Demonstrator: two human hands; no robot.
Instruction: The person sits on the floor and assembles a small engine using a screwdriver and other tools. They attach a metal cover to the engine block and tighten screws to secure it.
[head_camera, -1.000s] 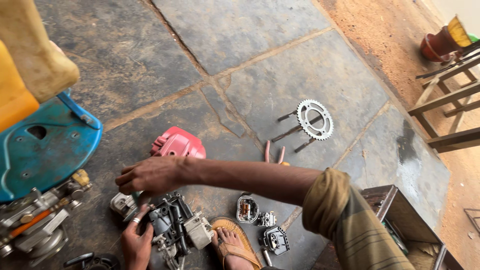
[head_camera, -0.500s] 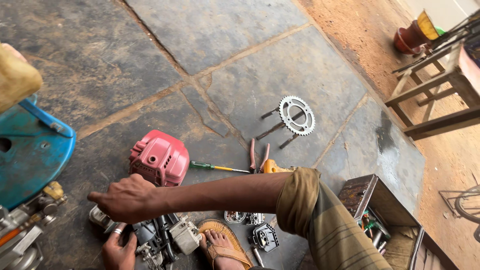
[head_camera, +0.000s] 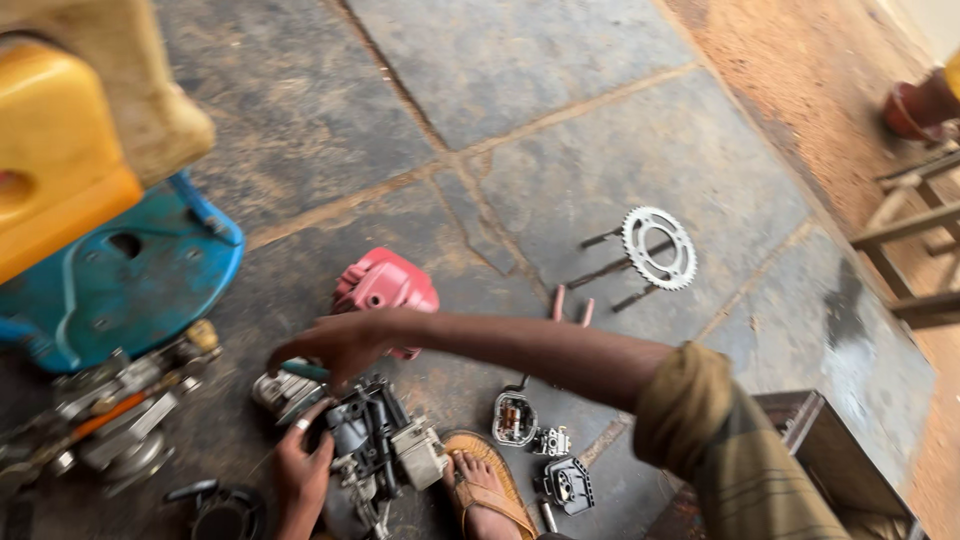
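Risk | left hand (head_camera: 300, 470) grip steadies engine block (head_camera: 375, 440); right hand (head_camera: 335, 345) grip unclear; block may tip onto sandalled foot (head_camera: 485, 490)

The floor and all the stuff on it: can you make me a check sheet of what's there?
Surface: dark stone floor, dusty, with cracks.
Job's things: grey engine part on the floor.
Clutter: red cover, toothed wheel, small metal parts, blue panel, yellow can.
Hands: left hand touches the engine part; right hand reaches over it. Whether either grips it, unclear.
Cables: nothing seen.
Surroundings: sandalled foot, wooden frame, reddish dirt.
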